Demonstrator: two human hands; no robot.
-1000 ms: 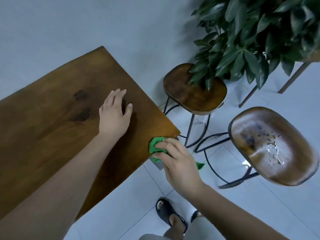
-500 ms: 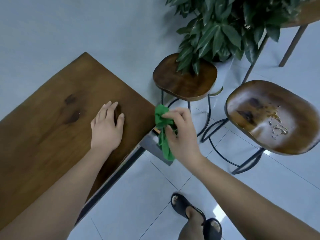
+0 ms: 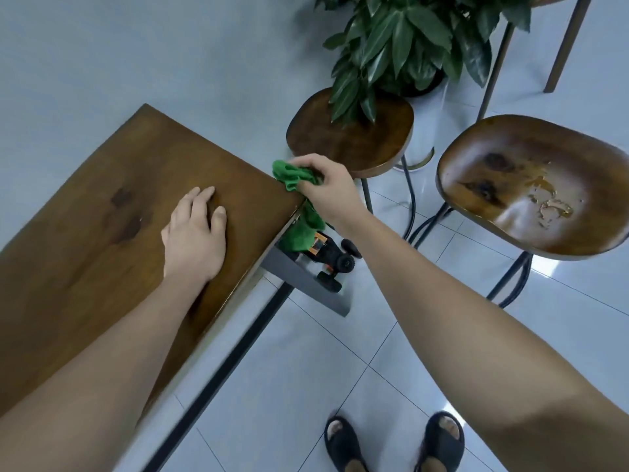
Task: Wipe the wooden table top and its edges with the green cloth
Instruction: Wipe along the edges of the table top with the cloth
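The dark wooden table top (image 3: 112,172) fills the left half of the view, its right end edge running from the far corner down to the near corner. My left hand (image 3: 195,233) lies flat on the top near that end, fingers apart. My right hand (image 3: 325,189) grips the green cloth (image 3: 291,175) and presses it against the table's right end edge by the near right corner. A loose tail of the cloth hangs down below the edge.
Two wooden stools with black metal legs stand right of the table, one near (image 3: 350,134) and one further right (image 3: 531,189). A leafy potted plant (image 3: 401,39) overhangs the near stool. A small toy car (image 3: 326,257) lies on the floor under the table corner. My sandalled feet (image 3: 391,441) stand on the tiles.
My right hand has carried the cloth from the near right corner up along the table's end edge. The left hand stayed flat on the top. The view shifted, revealing the toy car.
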